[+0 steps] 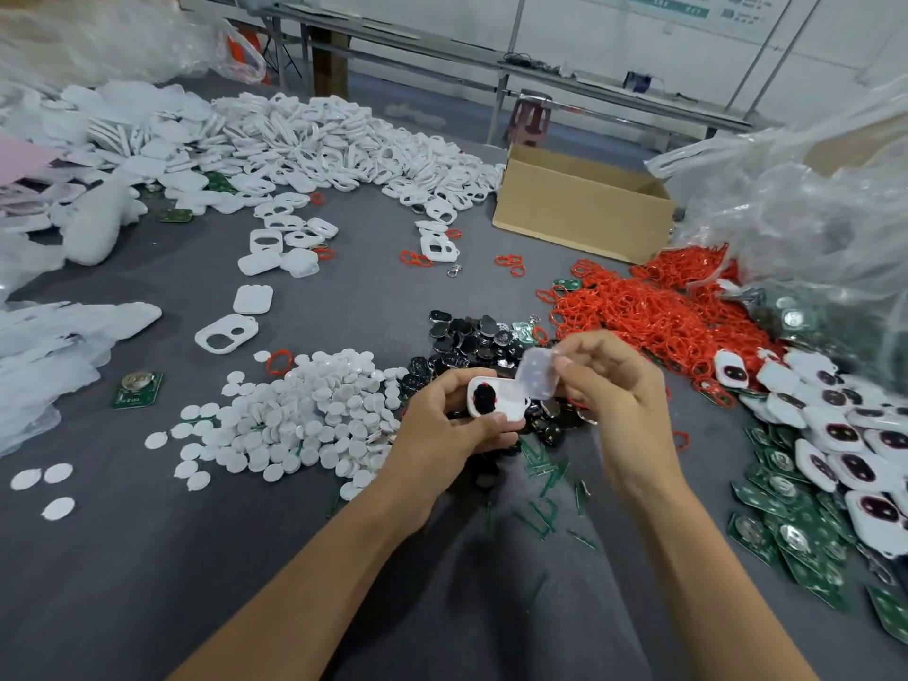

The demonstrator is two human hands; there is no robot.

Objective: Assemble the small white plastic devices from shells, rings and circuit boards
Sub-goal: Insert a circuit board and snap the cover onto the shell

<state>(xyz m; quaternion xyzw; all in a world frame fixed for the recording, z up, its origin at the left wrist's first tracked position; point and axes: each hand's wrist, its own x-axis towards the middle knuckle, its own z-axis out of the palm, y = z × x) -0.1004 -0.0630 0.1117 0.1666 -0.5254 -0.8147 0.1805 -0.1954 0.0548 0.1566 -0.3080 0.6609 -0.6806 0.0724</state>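
Your left hand grips a white plastic shell with black insert; your right hand pinches a translucent white plastic cover against it.

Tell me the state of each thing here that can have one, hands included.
cardboard box, flaps open
white shell, uncovered, black part showing, gripped by left hand
white cover, tilted at the shell's right end, not pressed on, pinched by right hand

Bare forearms are held forward, hands close together: a white shell is gripped by the left hand, a clear cover pinched by the right hand.
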